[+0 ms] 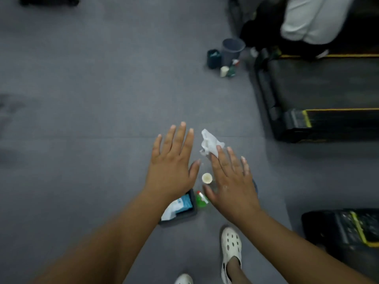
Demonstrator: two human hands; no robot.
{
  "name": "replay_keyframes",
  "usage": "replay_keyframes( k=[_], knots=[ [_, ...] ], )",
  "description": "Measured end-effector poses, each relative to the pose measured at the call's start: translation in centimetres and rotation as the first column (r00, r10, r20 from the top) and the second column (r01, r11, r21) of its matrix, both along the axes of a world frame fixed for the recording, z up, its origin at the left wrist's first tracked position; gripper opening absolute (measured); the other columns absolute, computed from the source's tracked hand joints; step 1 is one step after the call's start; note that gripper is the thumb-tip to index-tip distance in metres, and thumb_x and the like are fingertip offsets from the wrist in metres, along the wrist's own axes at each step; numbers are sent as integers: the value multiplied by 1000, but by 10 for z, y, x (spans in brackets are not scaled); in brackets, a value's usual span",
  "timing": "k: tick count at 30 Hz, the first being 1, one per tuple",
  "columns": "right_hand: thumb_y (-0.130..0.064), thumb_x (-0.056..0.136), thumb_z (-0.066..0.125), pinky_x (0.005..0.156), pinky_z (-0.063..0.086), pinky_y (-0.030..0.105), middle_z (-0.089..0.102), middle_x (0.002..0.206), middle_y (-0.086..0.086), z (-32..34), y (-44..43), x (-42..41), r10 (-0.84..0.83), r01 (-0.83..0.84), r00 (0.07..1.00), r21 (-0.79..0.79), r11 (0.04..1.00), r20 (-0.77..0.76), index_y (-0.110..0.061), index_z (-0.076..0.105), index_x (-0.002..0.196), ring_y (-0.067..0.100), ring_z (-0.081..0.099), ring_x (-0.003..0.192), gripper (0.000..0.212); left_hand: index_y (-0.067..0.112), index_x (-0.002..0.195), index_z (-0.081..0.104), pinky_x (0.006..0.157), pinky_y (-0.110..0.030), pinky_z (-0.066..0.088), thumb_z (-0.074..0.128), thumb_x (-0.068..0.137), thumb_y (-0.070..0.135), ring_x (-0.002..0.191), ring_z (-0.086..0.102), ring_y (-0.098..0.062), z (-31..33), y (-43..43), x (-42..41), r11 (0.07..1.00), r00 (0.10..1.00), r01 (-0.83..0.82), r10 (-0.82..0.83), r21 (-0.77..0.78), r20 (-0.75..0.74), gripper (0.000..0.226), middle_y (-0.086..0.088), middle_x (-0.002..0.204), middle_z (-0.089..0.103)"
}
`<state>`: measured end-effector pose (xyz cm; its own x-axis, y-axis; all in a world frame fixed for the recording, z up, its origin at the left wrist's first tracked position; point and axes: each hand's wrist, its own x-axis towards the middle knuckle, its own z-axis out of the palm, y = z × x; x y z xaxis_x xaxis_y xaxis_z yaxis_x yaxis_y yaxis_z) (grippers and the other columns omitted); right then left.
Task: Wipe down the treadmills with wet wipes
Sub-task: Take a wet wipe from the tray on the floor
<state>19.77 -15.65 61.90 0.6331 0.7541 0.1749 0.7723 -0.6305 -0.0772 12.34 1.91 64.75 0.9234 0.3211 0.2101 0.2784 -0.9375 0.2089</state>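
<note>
My left hand [172,167] is held out flat above the grey floor, fingers spread and holding nothing. Beside it, my right hand [231,181] is also flat with its fingers apart. A crumpled white wet wipe [209,142] lies against the tip of its index finger, and no finger is closed on it. Below my hands a pack of wet wipes [180,204] sits in a dark tray [191,215] on the floor. The rear end of a black treadmill [320,87] with yellow trim is at the right, and a second treadmill [344,230] is at the lower right.
A green bottle [201,199] and a small white cap [206,178] lie on the floor under my right hand. A grey bin [232,48], a dark box and spray bottles [227,70] stand farther off. Another person [311,17] crouches at the top right. My white shoe [230,249] is below.
</note>
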Motion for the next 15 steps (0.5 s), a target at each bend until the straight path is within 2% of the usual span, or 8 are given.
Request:
replay_keyframes(
  k=[5,9,12,15],
  knots=[
    [-54,88,47,120,19,57,16,168,8,71,-77,-4,-253,251,967,68,966,27,-14,30,157,31,16,154,82,13,158,27,120,-57,22,36,96,50,152,24,-32,69,-72,32,966,965,252,-256,61,61,73,-12,166,24],
    [-53,88,51,120,19,56,16,167,9,115,-168,-4,-428,419,898,101,903,103,-14,25,157,31,16,153,84,13,158,27,120,-58,25,37,95,50,152,25,-31,107,-158,69,879,875,466,-474,99,97,73,-11,166,24],
    [-51,88,60,119,23,57,16,167,9,140,-247,-4,-569,563,809,82,822,150,-12,24,156,32,18,153,86,13,159,25,121,-57,23,35,97,51,153,22,-29,130,-239,101,787,779,605,-616,119,119,74,-9,167,21],
    [-49,87,61,120,20,57,15,167,9,159,-335,-17,-719,715,678,88,693,154,-11,30,156,30,14,154,85,13,159,24,122,-55,21,37,97,52,154,20,-29,151,-333,122,668,657,731,-744,138,122,74,-10,168,19]
  ],
)
